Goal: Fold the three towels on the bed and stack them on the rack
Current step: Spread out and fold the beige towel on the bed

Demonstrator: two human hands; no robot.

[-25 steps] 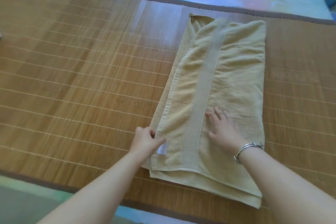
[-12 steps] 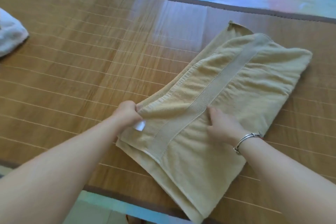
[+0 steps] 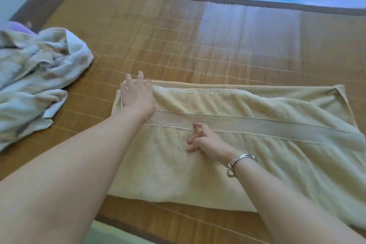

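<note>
Your left hand point(image 3: 136, 95) lies with straight, spread fingers on the far left corner of the folded tan towel point(image 3: 257, 144), which stretches sideways across the bamboo mat point(image 3: 198, 45). Your right hand point(image 3: 206, 140), with a silver bracelet point(image 3: 237, 161) at the wrist, rests its loosely bent fingers on the towel just below the woven band. A crumpled pale towel point(image 3: 37, 77) sits on the mat to your left.

Both bare forearms reach forward. The left hand point(image 3: 137, 96) is open, fingers spread and straight, palm down. The right hand point(image 3: 206, 141) lies lower, fingers loosely bent and pointing left, holding nothing.
</note>
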